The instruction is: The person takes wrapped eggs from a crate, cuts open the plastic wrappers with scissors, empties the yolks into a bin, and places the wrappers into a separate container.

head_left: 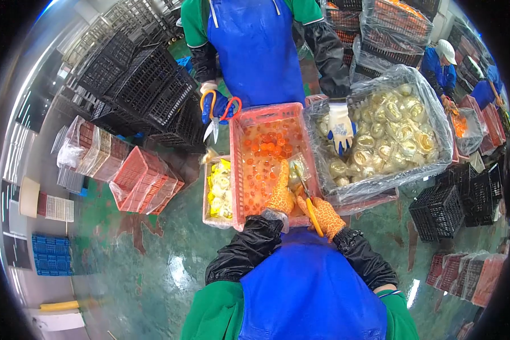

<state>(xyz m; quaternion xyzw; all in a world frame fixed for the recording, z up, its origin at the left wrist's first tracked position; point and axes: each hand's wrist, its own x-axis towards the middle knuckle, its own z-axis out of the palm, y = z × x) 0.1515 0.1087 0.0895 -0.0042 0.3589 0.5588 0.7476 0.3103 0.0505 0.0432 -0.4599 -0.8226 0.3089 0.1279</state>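
Note:
My right hand (324, 216), in an orange patterned glove, is closed around a pair of orange-handled scissors (313, 217). Their blades point up against a clear plastic packet (298, 169). My left hand (280, 192), gloved alike, grips that packet over the right side of a pink crate (237, 187). Cloudy liquid and several round orange yolk-like pieces (271, 145) fill the crate. To its right, a crate lined with clear plastic (379, 186) holds many greenish round packets (392, 122).
Opposite, a co-worker in a blue apron (258, 54) holds red-and-orange-handled scissors (212, 127) and reaches a white-and-blue glove (341, 127) into the packets. A narrow box (221, 221) with yellow-and-white wrappers adjoins the pink crate. Black crates (147, 79) are stacked left; others (436, 212) stand right.

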